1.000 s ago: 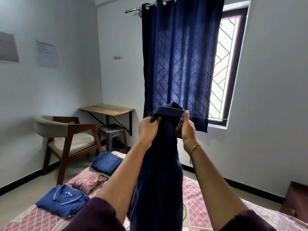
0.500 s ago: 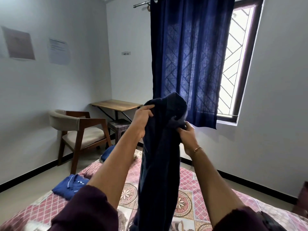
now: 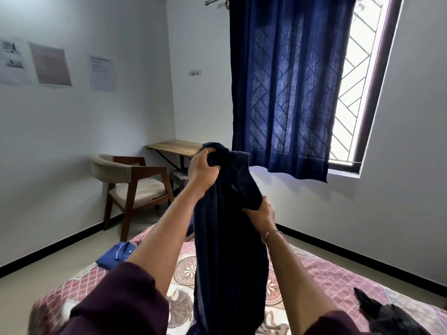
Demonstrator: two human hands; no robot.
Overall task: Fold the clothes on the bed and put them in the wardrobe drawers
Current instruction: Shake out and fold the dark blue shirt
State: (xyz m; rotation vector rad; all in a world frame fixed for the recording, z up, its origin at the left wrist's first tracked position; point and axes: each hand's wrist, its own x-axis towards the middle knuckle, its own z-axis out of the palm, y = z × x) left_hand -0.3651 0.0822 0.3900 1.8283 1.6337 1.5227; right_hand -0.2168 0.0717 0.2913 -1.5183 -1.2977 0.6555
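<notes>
At the centre of the frame the left hand (image 3: 203,170) has its grip clenched round the bunched top edge of a dark navy garment (image 3: 229,238), fingers curled over the cloth. Lower and to the right, the right hand (image 3: 262,213) pinches the garment's side edge, thumb in front and fingers behind the fabric. Between the two grips the cloth hangs in a long, gathered column, held up in the air above the bed (image 3: 338,276) and running down out of the bottom of the frame; it is neither spread flat nor creased into any fold.

Judging from this, the garment is at the very start of its fold: it looks as though the hands are sorting out its edges, and laying out, folding and carrying are all left to do. At the lower left, partly hidden by the left forearm, a blue shirt (image 3: 113,255) lies near the bed's edge and appears folded already, so some of the work seems done. At the lower right corner a dark crumpled cloth (image 3: 387,315) sits on the patterned bedcover, looking unfolded and probably waiting its turn.

No wardrobe or drawers show anywhere in view, so nothing can be said of what has been put away; that stage appears to lie wholly ahead.
</notes>
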